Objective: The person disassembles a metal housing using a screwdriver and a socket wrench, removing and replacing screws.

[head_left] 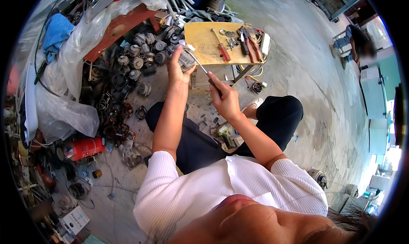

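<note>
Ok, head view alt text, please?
Left hand grips a grey metal housing; right hand points a dark-handled screwdriver at it. Ahead, a yellow table holds a red-handled screwdriver and pliers; motor parts lie heaped at left.

Upper centre: the left hand (179,68) holds a grey metal part (186,60); the right hand (225,99) grips a dark-handled steel screwdriver (200,64), shaft directed toward it. Upper left: piled grey cylindrical motors (135,50). Top centre: a yellow-topped table (198,36) bearing red-handled pliers (254,49).
</note>
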A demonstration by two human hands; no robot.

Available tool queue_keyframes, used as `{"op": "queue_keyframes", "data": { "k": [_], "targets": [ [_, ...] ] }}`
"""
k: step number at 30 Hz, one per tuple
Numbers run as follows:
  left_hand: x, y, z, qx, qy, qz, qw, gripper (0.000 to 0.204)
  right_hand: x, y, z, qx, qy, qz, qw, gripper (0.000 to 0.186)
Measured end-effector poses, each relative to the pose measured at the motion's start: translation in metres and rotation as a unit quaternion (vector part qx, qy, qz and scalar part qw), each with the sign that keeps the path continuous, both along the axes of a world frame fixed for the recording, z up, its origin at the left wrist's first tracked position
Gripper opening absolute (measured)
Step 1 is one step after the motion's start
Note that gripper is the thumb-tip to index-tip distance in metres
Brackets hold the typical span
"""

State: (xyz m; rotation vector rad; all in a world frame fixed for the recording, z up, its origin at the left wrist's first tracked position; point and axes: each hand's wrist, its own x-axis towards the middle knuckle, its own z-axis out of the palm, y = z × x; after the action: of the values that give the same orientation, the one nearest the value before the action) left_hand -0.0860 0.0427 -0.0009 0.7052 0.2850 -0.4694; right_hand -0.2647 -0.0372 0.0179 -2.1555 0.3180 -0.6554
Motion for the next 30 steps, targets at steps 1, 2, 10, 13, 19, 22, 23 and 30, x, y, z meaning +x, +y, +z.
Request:
{"op": "queue_keyframes", "data": {
  "k": [1, 2, 10, 13, 19, 22, 23, 30],
  "targets": [
    [0.002, 0.002, 0.0, -0.003, -0.008, -0.003, 1.0, 0.05, 0.001, 0.0, 0.0, 0.01, 0.012, 0.003, 1.0, 0.042],
    [0.004, 0.004, 0.0, -0.006, -0.016, -0.005, 1.0, 0.051, 0.001, 0.0, 0.001, 0.021, 0.025, 0.006, 0.999, 0.041],
    [0.016, 0.011, 0.0, -0.045, 0.056, -0.018, 0.997, 0.052, 0.014, -0.003, -0.017, 0.189, -0.029, 0.063, 0.98, 0.04],
    [0.014, 0.015, 0.003, -0.031, 0.068, -0.018, 0.997, 0.052, 0.012, -0.002, -0.01, 0.185, 0.005, 0.062, 0.981, 0.038],
    [0.018, 0.025, 0.0, -0.034, 0.066, -0.098, 0.992, 0.05, 0.007, -0.018, -0.013, -0.065, 0.008, 0.055, 0.996, 0.038],
    [0.016, 0.026, 0.001, -0.037, 0.076, -0.111, 0.99, 0.05, 0.01, -0.016, -0.022, 0.108, -0.02, 0.085, 0.99, 0.037],
    [0.017, 0.027, 0.002, -0.04, 0.082, -0.113, 0.989, 0.051, 0.011, -0.019, -0.019, 0.154, 0.012, 0.103, 0.983, 0.037],
    [0.017, 0.028, 0.001, -0.036, 0.076, -0.1, 0.991, 0.053, 0.009, -0.034, 0.029, 0.257, 0.152, 0.164, 0.94, 0.039]
  ]
}}
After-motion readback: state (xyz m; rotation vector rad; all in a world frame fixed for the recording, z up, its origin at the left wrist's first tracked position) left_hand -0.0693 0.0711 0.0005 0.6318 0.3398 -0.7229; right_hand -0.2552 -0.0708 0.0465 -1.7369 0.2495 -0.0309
